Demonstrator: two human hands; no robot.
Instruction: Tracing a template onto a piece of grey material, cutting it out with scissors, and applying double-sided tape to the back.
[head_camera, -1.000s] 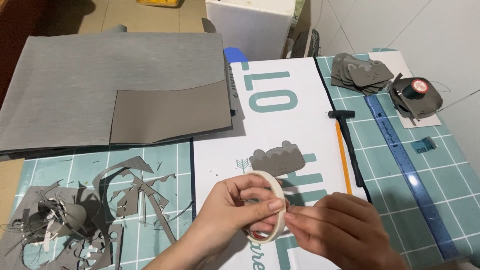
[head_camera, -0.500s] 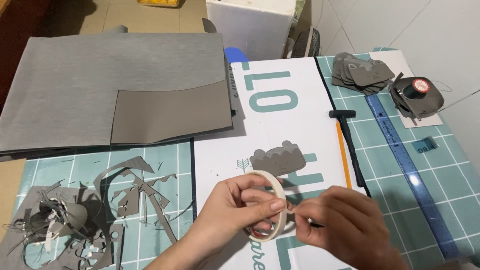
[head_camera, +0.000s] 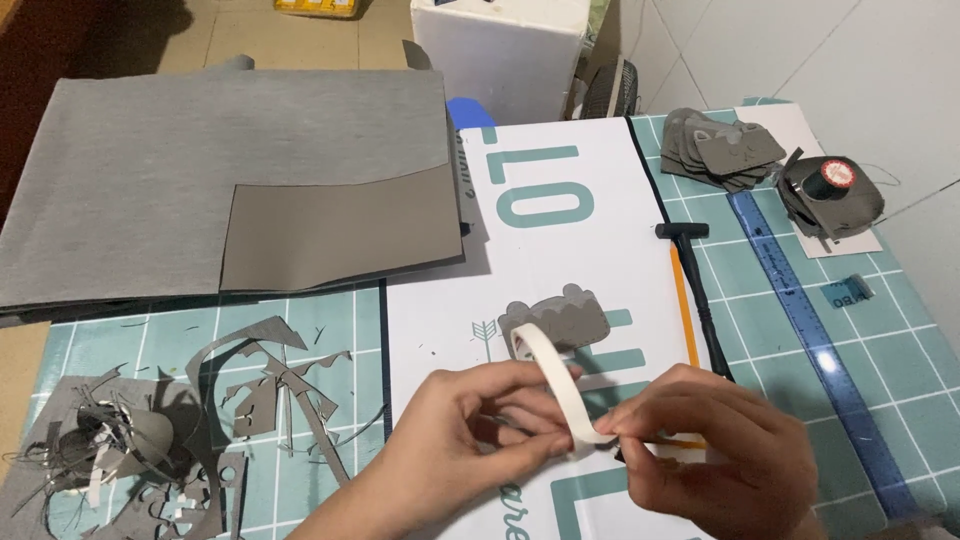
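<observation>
Left hand (head_camera: 455, 440) pinches a cream tape roll (head_camera: 548, 385) by its rim, tilted edge-on. Right hand (head_camera: 715, 455) grips the roll's lower edge at 3 o'clock, fingertips picking at the tape end. Beneath lies a white printed board (head_camera: 560, 250). At 12 o'clock sits a grey scalloped cutout (head_camera: 560, 318); at 2 o'clock an orange pencil (head_camera: 684, 300); at 9 o'clock grey scraps (head_camera: 150, 440) on the table.

Risk: the tape end may tear or fold onto itself, since the grip is narrow.

Change: half a second ago the roll faced the camera; it is now turned edgewise.
</observation>
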